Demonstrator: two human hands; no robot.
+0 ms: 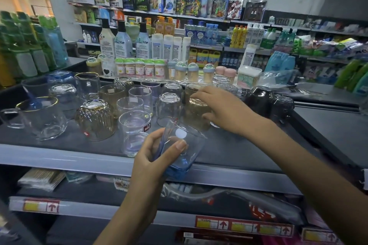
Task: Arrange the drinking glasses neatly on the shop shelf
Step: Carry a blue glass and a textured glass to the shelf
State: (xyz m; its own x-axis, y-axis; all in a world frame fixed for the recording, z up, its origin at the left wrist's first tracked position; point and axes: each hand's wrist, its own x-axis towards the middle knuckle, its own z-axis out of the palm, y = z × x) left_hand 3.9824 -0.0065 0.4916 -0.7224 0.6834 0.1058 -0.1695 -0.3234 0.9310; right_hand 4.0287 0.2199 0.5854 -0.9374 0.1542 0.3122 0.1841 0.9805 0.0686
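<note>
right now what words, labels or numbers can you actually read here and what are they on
"LINGSHEN", vertical, end unclear: toy box at the back.
Red up arrows only, print unreadable: price tags low in front.
Blank white sticker: blue glass in the left hand.
No text: amber glass the right hand holds.
Too blurred: bottle labels, red sticker on the clear glass.

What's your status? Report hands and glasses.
Left hand grips blue glass, tilted, over shelf edge. Right hand grips amber glass on shelf. Clear glasses crowd it.
</note>
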